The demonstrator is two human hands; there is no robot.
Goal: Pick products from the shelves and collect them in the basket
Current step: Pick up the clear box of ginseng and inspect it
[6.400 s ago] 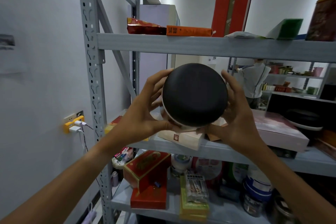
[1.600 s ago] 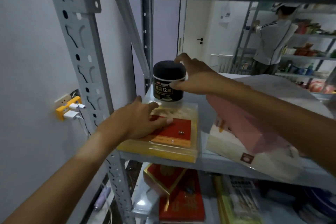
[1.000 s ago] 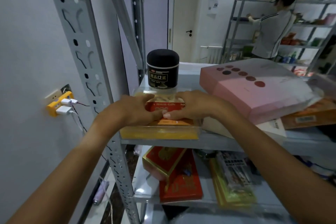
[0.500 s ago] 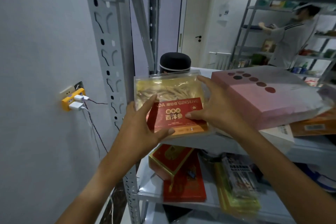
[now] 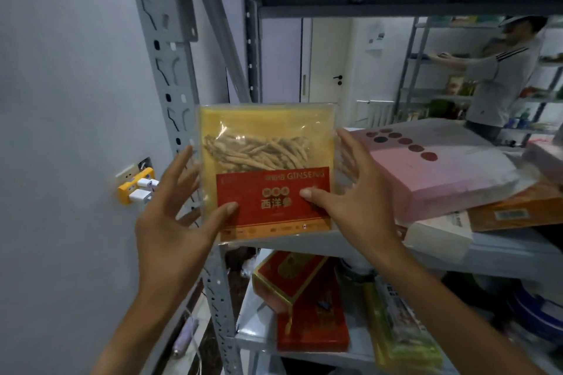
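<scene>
A flat clear box of ginseng (image 5: 268, 143), yellow inside with a red label, stands upright in the air in front of the grey shelf (image 5: 304, 245). My left hand (image 5: 173, 216) holds its left edge, thumb on the front of the label and fingers behind. My right hand (image 5: 356, 195) holds its right edge the same way, thumb on the label. The black-lidded jar is hidden behind the box. No basket is in view.
A pink box (image 5: 441, 167) lies on stacked boxes on the shelf right of my hands. Red boxes (image 5: 307, 298) and a yellow-green pack (image 5: 402, 338) lie on the lower shelf. The grey upright post (image 5: 170, 76) stands at left. Another person (image 5: 499, 76) works at far shelves.
Both hands have raised the ginseng box higher and tipped it more upright, facing me. It now covers the black-lidded jar behind it.
</scene>
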